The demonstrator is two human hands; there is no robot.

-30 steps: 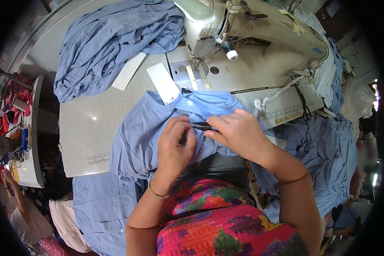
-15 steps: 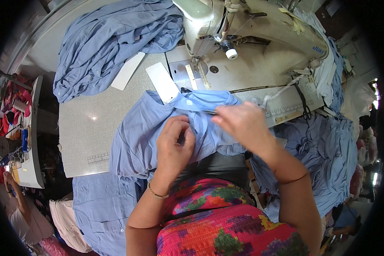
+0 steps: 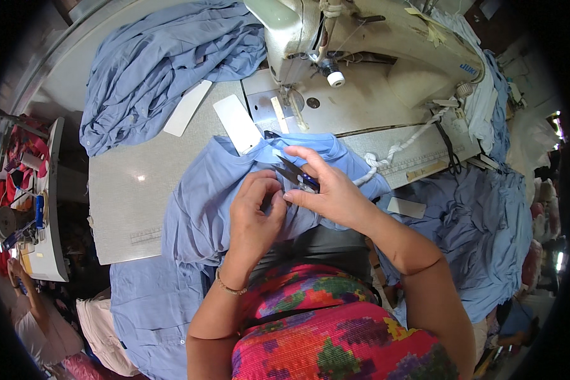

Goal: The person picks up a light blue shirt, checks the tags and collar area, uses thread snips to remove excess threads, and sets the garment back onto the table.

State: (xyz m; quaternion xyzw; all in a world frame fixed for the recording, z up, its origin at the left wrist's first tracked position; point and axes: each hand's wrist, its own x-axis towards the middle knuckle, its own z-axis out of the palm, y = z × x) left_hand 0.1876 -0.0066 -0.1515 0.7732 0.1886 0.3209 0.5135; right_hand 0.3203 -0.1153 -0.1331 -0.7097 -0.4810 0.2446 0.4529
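Note:
A light blue garment [image 3: 199,196] is gathered at the table's front edge and hangs over my lap. My left hand [image 3: 258,212] pinches its fabric, fingertips together; what exactly lies between them is hidden. Small thread snips [image 3: 305,182] with dark blades and a blue handle rest in my right hand [image 3: 335,193]. Their blades stand apart and point up and left, just above the cloth and near my left fingertips. A white card tag [image 3: 237,122] lies against the garment's far edge, and a dark piece shows beside it.
Beyond the garment stands a sewing machine [image 3: 291,47]. A pile of blue garments [image 3: 164,69] lies at the far left, with another white tag [image 3: 188,107]. More blue garments [image 3: 468,228] hang at the right. Black scissors [image 3: 453,155] and a knotted white cord [image 3: 396,149] lie right of centre.
My right hand has moved left and down towards my left hand and turned, bringing the snips into plain sight. The cloth's right part has spread out to the right. My left hand keeps its pinch.

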